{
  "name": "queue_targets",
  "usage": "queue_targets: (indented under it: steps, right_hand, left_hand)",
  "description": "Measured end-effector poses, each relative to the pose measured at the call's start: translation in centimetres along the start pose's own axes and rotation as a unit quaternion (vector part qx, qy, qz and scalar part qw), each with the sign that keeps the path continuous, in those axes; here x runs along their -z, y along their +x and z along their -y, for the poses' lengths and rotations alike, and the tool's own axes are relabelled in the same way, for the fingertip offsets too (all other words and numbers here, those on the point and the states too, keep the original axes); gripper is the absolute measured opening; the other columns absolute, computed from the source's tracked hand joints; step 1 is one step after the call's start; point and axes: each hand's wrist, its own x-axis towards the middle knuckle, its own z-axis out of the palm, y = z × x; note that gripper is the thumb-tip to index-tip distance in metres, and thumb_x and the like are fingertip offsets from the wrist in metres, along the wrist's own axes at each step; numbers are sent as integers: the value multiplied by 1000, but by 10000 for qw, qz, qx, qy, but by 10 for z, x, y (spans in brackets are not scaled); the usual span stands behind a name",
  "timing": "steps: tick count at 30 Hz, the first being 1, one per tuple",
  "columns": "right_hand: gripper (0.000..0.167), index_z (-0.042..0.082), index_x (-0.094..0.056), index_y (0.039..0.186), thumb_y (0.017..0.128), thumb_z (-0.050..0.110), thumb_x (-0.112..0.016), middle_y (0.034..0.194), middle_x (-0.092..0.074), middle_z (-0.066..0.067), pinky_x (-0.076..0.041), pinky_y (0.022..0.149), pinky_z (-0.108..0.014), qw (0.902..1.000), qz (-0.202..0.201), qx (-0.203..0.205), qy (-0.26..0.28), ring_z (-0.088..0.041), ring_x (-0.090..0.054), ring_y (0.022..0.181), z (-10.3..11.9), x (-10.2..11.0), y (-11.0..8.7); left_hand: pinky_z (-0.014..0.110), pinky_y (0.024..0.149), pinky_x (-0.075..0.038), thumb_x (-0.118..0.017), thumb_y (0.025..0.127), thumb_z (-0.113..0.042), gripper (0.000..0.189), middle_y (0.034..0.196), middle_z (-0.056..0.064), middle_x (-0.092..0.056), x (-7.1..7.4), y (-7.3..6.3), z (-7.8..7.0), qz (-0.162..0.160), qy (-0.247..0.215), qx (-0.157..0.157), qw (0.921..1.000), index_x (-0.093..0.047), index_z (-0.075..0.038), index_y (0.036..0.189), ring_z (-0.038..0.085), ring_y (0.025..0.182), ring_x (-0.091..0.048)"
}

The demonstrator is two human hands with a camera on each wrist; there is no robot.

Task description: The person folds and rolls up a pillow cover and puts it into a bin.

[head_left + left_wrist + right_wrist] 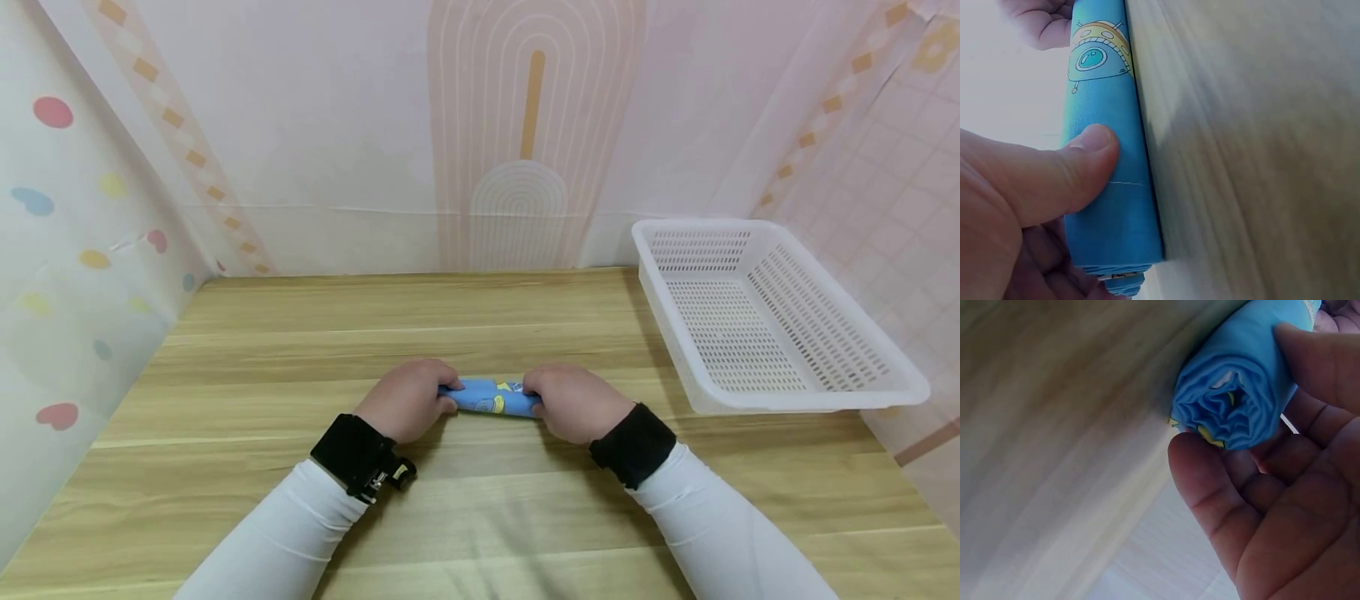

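A rolled-up blue cloth [487, 397] with a yellow cartoon print lies crosswise on the wooden table between both hands. My left hand [408, 400] grips its left end, the thumb [1094, 159] laid along the roll and the fingers curled behind it. At the other end, my right hand [576, 403] holds the roll between thumb and curled fingers. The right wrist view looks into the spiral layers of the cloth's end [1229, 403]. Uneven folded edges stick out at the left end in the left wrist view.
A white perforated plastic basket [675, 333] stands at the table's right rear. Behind the wooden table [300, 333] hangs a pink patterned backdrop [337, 125], with a spotted sheet [60, 275] along the left side.
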Motion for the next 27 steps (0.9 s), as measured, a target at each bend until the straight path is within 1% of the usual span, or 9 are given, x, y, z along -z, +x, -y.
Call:
queue_targets:
  steps: [6,12,14,18,20,22,27]
  right_hand:
    - [11,8,-71,111,100,8,-70,102,-71,-1,-56,87,-37,9998,116,-127,91,-14,-60,88,1,0,1]
    - [14,6,-71,114,101,9,-69,106,-72,-3,-57,89,-37,9998,129,-136,117,-15,-62,90,0,1,1]
    - [15,7,-70,115,100,11,-71,106,-71,-3,-57,88,-37,9998,104,-117,112,-15,-62,90,-1,1,1]
    - [25,10,-67,114,94,17,-81,105,-70,-1,-56,87,-36,9999,51,-60,110,-13,-61,88,-4,2,-1]
    - [28,11,-66,112,92,18,-83,104,-70,0,-55,86,-36,9999,43,-53,115,-13,-60,88,-5,3,-2]
    - [26,12,-66,112,92,17,-82,105,-70,0,-55,87,-36,9999,36,-43,88,-13,-61,89,-6,3,-2]
    - [18,10,-67,114,98,11,-74,108,-70,-2,-56,91,-38,9999,81,-68,27,-14,-62,94,-5,3,-1]
  left_hand:
    - [41,92,-56,-76,98,-19,8,109,-2,-75,0,2,2,103,-141,134,9998,-78,-18,105,14,94,-65]
    - [41,92,-56,-72,100,-20,9,106,-4,-74,1,3,2,170,-232,208,9994,-78,-17,107,13,92,-64]
    - [41,92,-56,-71,101,-20,10,105,-4,-74,1,3,3,197,-236,244,9992,-78,-17,108,13,92,-64]
    - [41,94,-56,-70,102,-21,13,108,-3,-74,0,4,2,220,-224,323,9990,-77,-17,112,14,94,-65]
    - [42,95,-56,-70,102,-21,14,109,-2,-75,0,4,2,219,-223,345,9989,-77,-16,114,14,95,-65]
    - [42,95,-56,-69,103,-21,15,109,-2,-75,0,4,2,221,-226,349,9989,-77,-16,115,14,96,-65]
    - [43,96,-56,-66,105,-22,19,111,-1,-75,2,3,2,258,-245,337,9988,-75,-15,119,15,96,-65]
